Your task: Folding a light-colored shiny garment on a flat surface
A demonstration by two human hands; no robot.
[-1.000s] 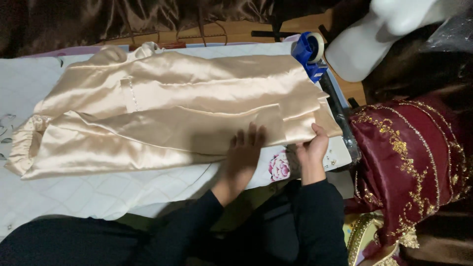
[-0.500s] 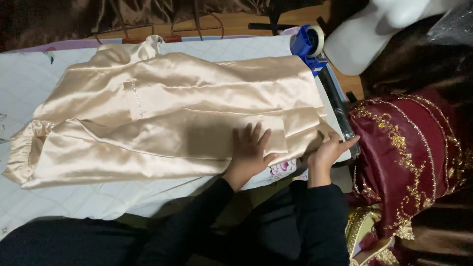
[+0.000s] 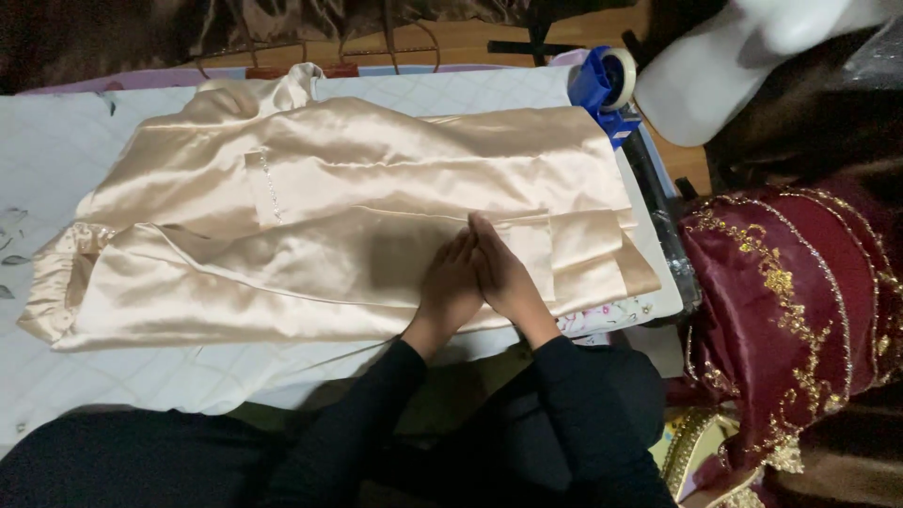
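We are looking down at a champagne satin garment (image 3: 339, 216), glossy and smooth, lying folded across a white quilted board (image 3: 56, 141). The satin is catching soft light along long creases, and its gathered cuff (image 3: 58, 282) is bunching at the far left edge. A thin line of stitching is running down a panel near the middle. To the right, a maroon fabric (image 3: 800, 310) is draping in heavy folds, edged with gold beaded embroidery. A blue tape dispenser (image 3: 602, 89) with a roll of clear tape is sitting at the board's upper right corner, just beside a white rounded form (image 3: 715, 66).

We are pressing both hands flat on the satin near its lower right part. Our left hand (image 3: 451, 287) is lying open, fingers straight and together, palm down. Our right hand (image 3: 503, 273) is open as well, touching the left along its side, gripping nothing.

Half a second ago the hands were apart: the right was at the garment's right edge near the maroon fabric, the left had its fingers spread. Now they are lying side by side, further in on the cloth.
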